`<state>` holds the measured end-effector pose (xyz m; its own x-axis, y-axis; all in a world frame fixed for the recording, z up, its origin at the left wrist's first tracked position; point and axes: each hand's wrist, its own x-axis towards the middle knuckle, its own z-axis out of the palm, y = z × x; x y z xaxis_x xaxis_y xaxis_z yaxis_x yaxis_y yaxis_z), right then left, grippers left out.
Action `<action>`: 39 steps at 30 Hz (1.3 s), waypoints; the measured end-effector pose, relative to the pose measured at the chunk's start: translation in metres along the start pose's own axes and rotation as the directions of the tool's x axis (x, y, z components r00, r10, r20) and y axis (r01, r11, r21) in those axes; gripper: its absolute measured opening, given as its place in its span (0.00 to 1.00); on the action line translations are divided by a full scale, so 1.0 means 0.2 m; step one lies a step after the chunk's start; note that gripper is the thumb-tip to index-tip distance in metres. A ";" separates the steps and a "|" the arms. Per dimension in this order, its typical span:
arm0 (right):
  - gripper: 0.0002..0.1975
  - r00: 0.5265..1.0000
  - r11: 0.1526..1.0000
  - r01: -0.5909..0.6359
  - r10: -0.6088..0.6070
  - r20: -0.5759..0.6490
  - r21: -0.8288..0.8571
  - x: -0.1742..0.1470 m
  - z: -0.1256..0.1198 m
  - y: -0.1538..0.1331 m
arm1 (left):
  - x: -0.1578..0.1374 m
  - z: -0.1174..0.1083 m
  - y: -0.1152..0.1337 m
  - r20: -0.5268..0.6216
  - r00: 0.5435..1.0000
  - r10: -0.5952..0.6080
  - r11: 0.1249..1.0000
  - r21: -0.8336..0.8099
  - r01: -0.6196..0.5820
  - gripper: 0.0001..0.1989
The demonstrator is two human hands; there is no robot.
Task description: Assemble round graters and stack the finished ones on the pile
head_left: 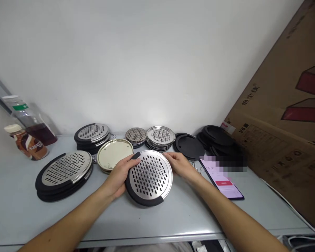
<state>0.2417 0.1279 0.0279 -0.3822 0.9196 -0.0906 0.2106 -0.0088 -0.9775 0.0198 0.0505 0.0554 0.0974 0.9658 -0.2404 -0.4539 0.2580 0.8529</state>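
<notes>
A round slotted metal disc point(149, 176) with a black rim around its left and lower side is held up, tilted toward me, over the front of the table. My left hand point(122, 175) grips it by the black rim, thumb on the front and fingers behind. At the upper right edge, my right hand point(179, 164) pinches the bare metal side; its fingertips are partly hidden behind the disc. Just behind lies a gold-coloured round tray point(114, 154). Similar rimmed discs form a stack point(64, 171) to the left.
Along the wall stand another rimmed stack point(92, 134), small slotted discs point(135, 135), larger slotted plates point(161, 135) and black round pieces point(189, 146), point(217, 135). A phone point(220, 180) lies right, beside a big cardboard box point(273, 140). Two drink bottles point(28, 143), point(34, 122) lean left.
</notes>
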 end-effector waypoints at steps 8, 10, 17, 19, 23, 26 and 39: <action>0.29 0.992 0.987 -0.010 -0.010 0.127 0.161 -0.06 0.04 -0.04 | 0.01 0.00 0.00 -0.008 1.000 0.021 0.998 -0.063 -0.022 0.09; 0.30 0.988 0.986 -0.021 -0.005 0.156 0.163 -0.06 0.05 -0.03 | 0.01 0.00 -0.01 -0.021 1.000 0.013 0.998 -0.066 -0.014 0.09; 0.20 0.990 0.952 0.041 -0.080 0.116 0.303 -0.07 0.07 -0.05 | 0.01 0.00 -0.01 -0.024 0.999 0.027 0.994 -0.102 -0.030 0.10; 0.18 0.992 0.936 -0.001 -0.045 0.122 0.351 -0.08 0.07 -0.06 | 0.01 0.00 -0.01 -0.022 1.000 -0.011 0.992 -0.122 0.009 0.09; 0.20 0.991 0.901 -0.081 0.029 0.127 0.426 -0.08 0.07 -0.08 | 0.02 0.02 -0.01 -0.030 0.980 -0.199 0.959 -0.211 0.188 0.07; 0.22 0.987 0.898 -0.147 0.110 0.113 0.414 -0.08 0.06 -0.09 | 0.03 0.02 -0.01 0.019 0.926 -0.377 0.883 -0.293 0.365 0.08; 0.22 0.950 0.857 -0.313 0.287 0.124 0.409 -0.06 0.06 -0.04 | 0.02 0.00 -0.03 0.210 0.807 -0.552 0.764 -0.262 0.590 0.10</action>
<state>0.2338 0.1125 0.0345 -0.4141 0.8223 -0.3904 -0.0677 -0.4555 -0.8876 0.0237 0.0520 0.0499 0.5149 0.6425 -0.5675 -0.5211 0.7603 0.3879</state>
